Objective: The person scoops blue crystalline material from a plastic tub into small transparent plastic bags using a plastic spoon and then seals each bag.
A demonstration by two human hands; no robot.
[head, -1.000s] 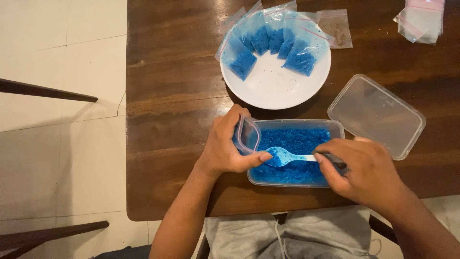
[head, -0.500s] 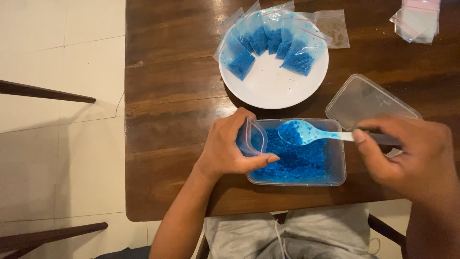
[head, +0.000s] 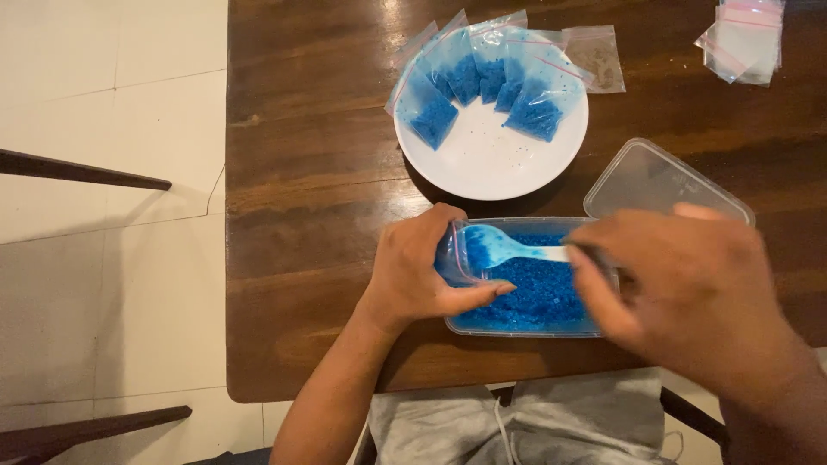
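A clear plastic tub (head: 517,325) of blue granules sits at the near edge of the wooden table. My left hand (head: 418,271) holds a small clear zip bag (head: 457,254) open at the tub's left end. My right hand (head: 689,288), blurred, grips the handle of a white plastic spoon (head: 508,250). The spoon's bowl, coated in blue granules, is at the mouth of the bag. A white plate (head: 491,159) behind the tub carries several small bags filled with blue granules (head: 487,86).
The tub's clear lid (head: 659,181) leans at its far right corner. An empty zip bag (head: 599,56) lies beside the plate, and a stack of empty bags (head: 745,39) sits at the table's far right. White tiled floor lies to the left.
My right hand scooped granules from the tub, lifted the loaded spoon, then swung it left to the mouth of the bag. My left hand kept the bag in place.
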